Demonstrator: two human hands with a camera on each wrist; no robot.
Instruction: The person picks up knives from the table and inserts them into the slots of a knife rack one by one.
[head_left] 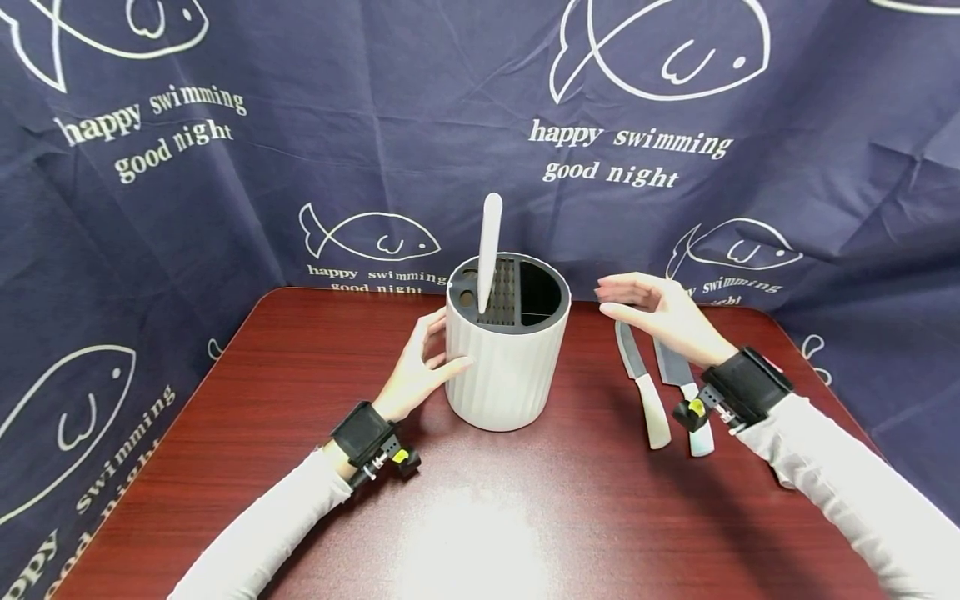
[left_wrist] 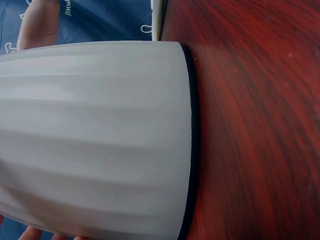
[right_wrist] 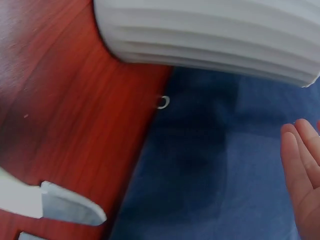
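A white ribbed round knife holder (head_left: 504, 375) with a dark slotted top stands upright on the table. My left hand (head_left: 416, 371) holds its left side, thumb at the front and fingers reaching round behind; fingertips (left_wrist: 32, 233) show past the holder in the left wrist view. A white handle (head_left: 490, 237) sticks up from the holder's top; whatever lies below it is hidden. To the right of the holder, my right hand (head_left: 660, 312) is in the air with fingers extended, holding nothing. Under it lie two knives with white handles, one nearer the holder (head_left: 654, 412) and another (head_left: 702, 437) partly covered by the wrist gear.
The reddish-brown wooden table (head_left: 322, 333) ends at a dark blue cloth (head_left: 450, 125) printed with white fish and lettering. Black straps with small devices sit on both wrists. Light glares off the table's front middle.
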